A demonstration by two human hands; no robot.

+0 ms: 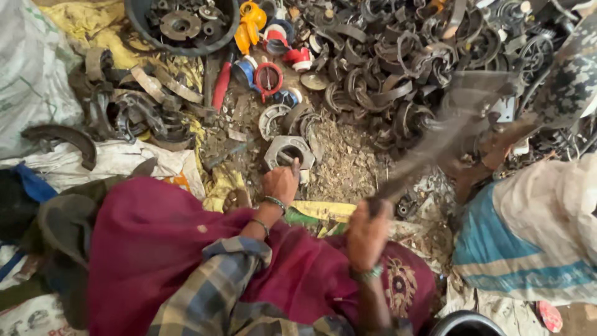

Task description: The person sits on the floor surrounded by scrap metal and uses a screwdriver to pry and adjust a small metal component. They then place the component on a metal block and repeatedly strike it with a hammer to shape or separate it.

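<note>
Here the left hand (281,182) reaches forward and presses its fingers on a grey, square-edged metal housing (287,151) with a round hole through its middle; the housing lies flat on the dirt and crumbled debris just ahead of the person's knees. Whether the fingers curl around its rim or only rest on it cannot be told. Thin bangles sit on that wrist.

The right hand (367,233) is clenched around the handle of a long, broad-bladed chopping tool (448,124), which slants up and to the right, its blade blurred. The blade's far end hangs over the heap of dark curved metal scraps (385,68) that fills the upper middle of the view, well apart from the housing.

Beside the housing, a little further off, lies a pale round wheel-like part (271,120), and beyond it a red ring piece (268,77) and a yellow plastic piece (249,22). A dark round tub (134,18) holding metal discs stands at the top left. A curved black strip (62,138) rests on white sacking (112,158) at the left.

At the right edge sits another person in blue and cream cloth (528,239), close to the raised tool
</note>
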